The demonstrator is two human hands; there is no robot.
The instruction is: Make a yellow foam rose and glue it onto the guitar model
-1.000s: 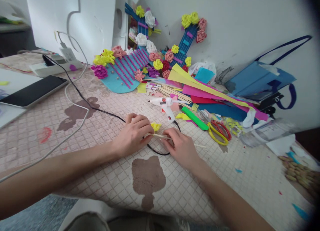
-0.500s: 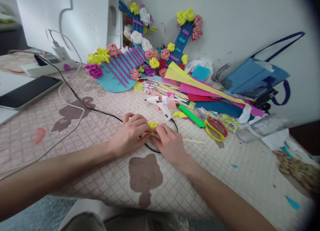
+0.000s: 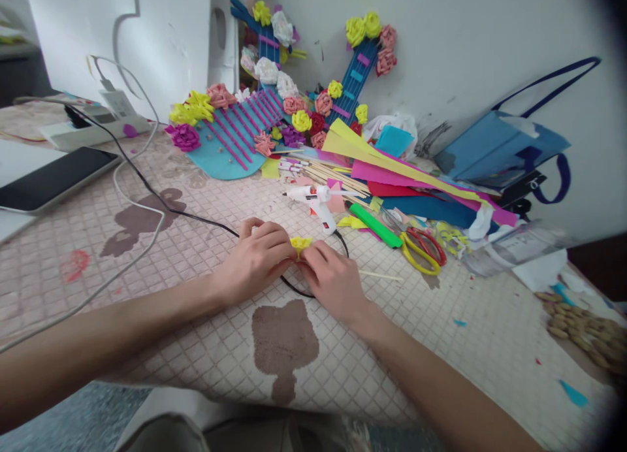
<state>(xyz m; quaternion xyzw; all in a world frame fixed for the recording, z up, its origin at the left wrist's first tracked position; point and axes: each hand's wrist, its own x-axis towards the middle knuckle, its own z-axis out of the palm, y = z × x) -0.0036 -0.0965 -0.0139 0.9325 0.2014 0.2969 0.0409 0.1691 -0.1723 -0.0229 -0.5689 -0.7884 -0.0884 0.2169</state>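
A small yellow paper flower [image 3: 300, 244] is pinched between my two hands, low over the table. My left hand [image 3: 261, 255] is closed on its left side, and my right hand [image 3: 334, 277] closes on it from the right. The fingers hide the flower's lower part. A thin pale stick [image 3: 381, 275] shows to the right of my right hand; whether that hand touches it I cannot tell. Just beyond my hands lies a white glue gun [image 3: 318, 207], its black cord [image 3: 296, 289] passing beneath them.
Scissors [image 3: 420, 253], a green cutter [image 3: 375, 225], wooden sticks [image 3: 337, 177] and coloured paper sheets [image 3: 392, 161] lie behind on the right. A flower-covered blue paper guitar [image 3: 230, 142] leans at the back. A tablet [image 3: 59, 177] and a white cable [image 3: 147, 236] are on the left.
My fingertips have drawn slightly closer around the yellow flower, and the pale strip that showed between my hands is now hidden. Everything else stays in place.
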